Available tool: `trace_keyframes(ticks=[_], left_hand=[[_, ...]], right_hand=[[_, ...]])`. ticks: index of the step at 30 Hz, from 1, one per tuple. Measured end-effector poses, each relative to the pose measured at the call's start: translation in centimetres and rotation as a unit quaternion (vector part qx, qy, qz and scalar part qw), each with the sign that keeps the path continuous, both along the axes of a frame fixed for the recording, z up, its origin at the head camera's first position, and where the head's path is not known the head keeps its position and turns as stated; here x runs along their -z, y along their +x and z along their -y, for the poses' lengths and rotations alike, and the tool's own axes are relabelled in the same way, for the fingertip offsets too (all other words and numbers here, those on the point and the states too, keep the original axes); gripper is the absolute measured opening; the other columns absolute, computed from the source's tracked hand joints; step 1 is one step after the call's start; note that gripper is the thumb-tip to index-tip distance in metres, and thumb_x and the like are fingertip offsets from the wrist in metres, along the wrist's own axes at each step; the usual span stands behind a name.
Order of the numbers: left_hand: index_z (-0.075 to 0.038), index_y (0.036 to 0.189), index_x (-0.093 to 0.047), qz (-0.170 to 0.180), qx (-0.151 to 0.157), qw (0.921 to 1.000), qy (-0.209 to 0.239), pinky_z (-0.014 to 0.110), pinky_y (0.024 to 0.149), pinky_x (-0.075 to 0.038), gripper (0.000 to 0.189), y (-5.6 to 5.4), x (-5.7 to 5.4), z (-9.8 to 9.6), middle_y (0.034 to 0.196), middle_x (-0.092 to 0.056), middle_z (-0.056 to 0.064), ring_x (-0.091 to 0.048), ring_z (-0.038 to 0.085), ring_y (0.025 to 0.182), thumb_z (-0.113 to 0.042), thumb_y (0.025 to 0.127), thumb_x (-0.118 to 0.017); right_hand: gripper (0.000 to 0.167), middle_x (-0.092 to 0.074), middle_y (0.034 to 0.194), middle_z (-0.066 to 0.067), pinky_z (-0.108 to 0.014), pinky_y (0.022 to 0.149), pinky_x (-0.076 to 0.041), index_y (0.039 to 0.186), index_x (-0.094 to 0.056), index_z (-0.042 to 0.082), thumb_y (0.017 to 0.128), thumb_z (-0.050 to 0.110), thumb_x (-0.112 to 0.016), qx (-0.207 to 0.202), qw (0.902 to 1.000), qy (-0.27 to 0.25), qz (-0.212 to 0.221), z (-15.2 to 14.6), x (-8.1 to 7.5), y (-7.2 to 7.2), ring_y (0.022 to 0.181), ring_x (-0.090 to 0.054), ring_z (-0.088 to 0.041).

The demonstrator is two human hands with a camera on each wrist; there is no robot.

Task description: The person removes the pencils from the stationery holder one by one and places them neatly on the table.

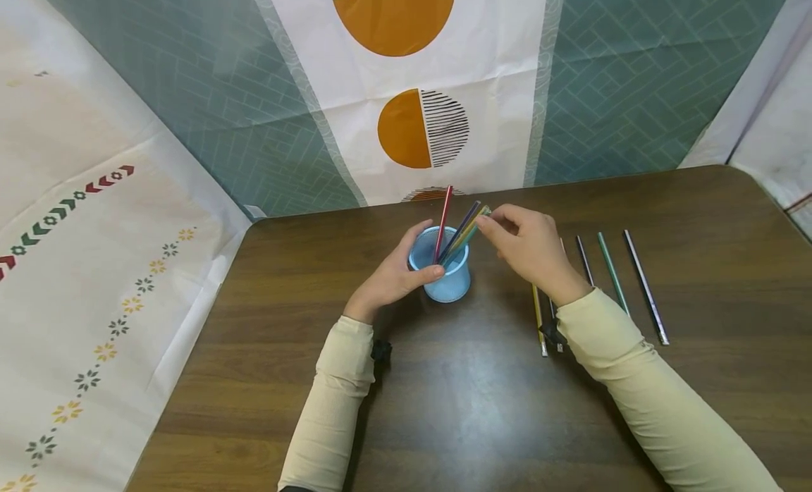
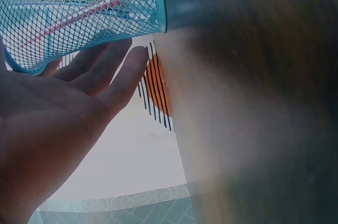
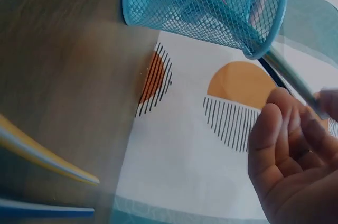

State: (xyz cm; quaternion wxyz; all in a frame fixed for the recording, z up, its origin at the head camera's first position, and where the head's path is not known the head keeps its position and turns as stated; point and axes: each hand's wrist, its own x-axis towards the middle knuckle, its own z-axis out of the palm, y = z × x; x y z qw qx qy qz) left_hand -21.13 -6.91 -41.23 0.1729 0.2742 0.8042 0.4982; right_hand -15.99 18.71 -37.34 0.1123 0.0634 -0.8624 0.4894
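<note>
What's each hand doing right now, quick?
Left hand: closed around the blue mesh pencil cup.
Right hand: closed, pinching a pencil whose other end is inside the cup.

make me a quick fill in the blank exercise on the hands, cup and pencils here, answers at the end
1. The left hand holds a mesh cup whose colour is ____.
2. The pencil leaning nearest the left hand's fingers is ____.
3. The right hand pinches a greenish pencil near its ____ end.
4. Seen from the head camera, the loose pencils on the table lie to the ____ of the cup.

Missing words: blue; red; upper; right
</note>
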Motion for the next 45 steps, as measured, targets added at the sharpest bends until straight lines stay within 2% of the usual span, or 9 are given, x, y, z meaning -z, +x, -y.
trace_keyframes(ticks=[5, 12, 18, 21, 25, 28, 35, 40, 45], left_hand=[[-0.018, 0.160, -0.021, -0.003, -0.001, 1.0000, -0.001, 0.053, 0.102, -0.044, 0.115, 0.0, -0.1, 0.0, 0.150, -0.040, 0.008, -0.046, 0.030, 0.129, -0.080, 0.074, -0.067], [-0.016, 0.160, -0.019, -0.003, 0.001, 1.0000, -0.002, 0.055, 0.102, -0.044, 0.113, 0.1, -0.1, 0.0, 0.150, -0.040, 0.009, -0.045, 0.031, 0.130, -0.076, 0.077, -0.068], [-0.020, 0.160, -0.021, 0.003, -0.005, 1.0000, -0.006, 0.057, 0.103, -0.042, 0.110, 0.1, 0.1, 0.1, 0.150, -0.040, 0.010, -0.045, 0.033, 0.130, -0.076, 0.078, -0.068], [-0.024, 0.159, -0.021, 0.003, -0.006, 1.0000, -0.007, 0.057, 0.103, -0.042, 0.102, 0.1, 0.1, 0.2, 0.150, -0.039, 0.010, -0.044, 0.033, 0.131, -0.070, 0.082, -0.069], [-0.020, 0.159, -0.021, -0.003, -0.008, 0.9999, -0.009, 0.055, 0.103, -0.043, 0.100, 0.1, 0.0, 0.2, 0.149, -0.040, 0.009, -0.044, 0.031, 0.131, -0.064, 0.084, -0.071], [-0.016, 0.159, -0.020, -0.007, -0.007, 0.9999, -0.008, 0.053, 0.103, -0.044, 0.106, 0.0, 0.0, 0.2, 0.149, -0.042, 0.010, -0.046, 0.031, 0.130, -0.067, 0.082, -0.071], [-0.018, 0.159, -0.021, -0.008, 0.000, 1.0000, 0.002, 0.053, 0.103, -0.043, 0.114, -0.2, 0.2, 0.0, 0.149, -0.042, 0.010, -0.048, 0.030, 0.128, -0.079, 0.075, -0.068], [-0.018, 0.160, -0.021, -0.008, 0.003, 1.0000, 0.001, 0.054, 0.102, -0.044, 0.111, -0.2, 0.3, 0.1, 0.149, -0.042, 0.010, -0.048, 0.031, 0.128, -0.077, 0.077, -0.068], [-0.019, 0.159, -0.022, -0.003, 0.005, 1.0000, 0.005, 0.054, 0.102, -0.044, 0.108, -0.2, 0.2, 0.2, 0.150, -0.041, 0.011, -0.047, 0.032, 0.128, -0.073, 0.079, -0.070]], right_hand=[[0.022, -0.061, 0.070, -0.006, -0.039, 0.058, -0.044, 0.096, -0.070, 0.010, 0.103, 0.029, -0.060, 0.009, 0.9994, -0.025, -0.024, 0.1, -0.1, 0.1, 0.062, -0.057, -0.022], [0.034, -0.059, 0.079, -0.008, -0.038, 0.060, -0.048, 0.117, -0.066, 0.007, 0.102, 0.037, -0.063, -0.011, 0.9993, -0.028, 0.021, 0.3, -0.1, -0.3, 0.065, -0.061, -0.023], [0.027, -0.063, 0.078, -0.010, -0.034, 0.061, -0.054, 0.104, -0.068, 0.005, 0.103, 0.031, -0.061, -0.039, 0.9980, -0.037, 0.032, 0.7, -0.4, -1.0, 0.065, -0.063, -0.023], [0.028, -0.064, 0.079, -0.013, -0.031, 0.061, -0.055, 0.100, -0.068, 0.002, 0.104, 0.029, -0.060, -0.040, 0.9976, -0.047, 0.033, 0.2, -0.8, -1.1, 0.066, -0.064, -0.022], [0.032, -0.065, 0.082, -0.018, -0.028, 0.062, -0.056, 0.094, -0.066, 0.000, 0.104, 0.029, -0.059, -0.032, 0.9959, -0.078, 0.032, -1.0, -1.5, -1.1, 0.065, -0.065, -0.022], [0.034, -0.065, 0.081, -0.017, -0.027, 0.061, -0.056, 0.090, -0.066, -0.001, 0.103, 0.029, -0.060, -0.024, 0.9940, -0.104, 0.023, -1.9, -1.9, -1.0, 0.063, -0.065, -0.021], [0.030, -0.066, 0.074, -0.011, -0.026, 0.057, -0.056, 0.087, -0.067, -0.001, 0.100, 0.025, -0.063, 0.009, 0.9888, -0.148, -0.013, -4.0, -2.3, -0.8, 0.059, -0.065, -0.019], [0.027, -0.066, 0.072, -0.006, -0.026, 0.056, -0.056, 0.085, -0.069, 0.002, 0.099, 0.025, -0.066, 0.020, 0.9837, -0.177, -0.025, -4.7, -2.5, -0.8, 0.057, -0.064, -0.018], [0.020, -0.065, 0.069, -0.006, -0.025, 0.054, -0.055, 0.085, -0.070, 0.006, 0.098, 0.021, -0.068, 0.022, 0.9765, -0.207, -0.056, -4.7, -2.6, -0.9, 0.053, -0.063, -0.017]])
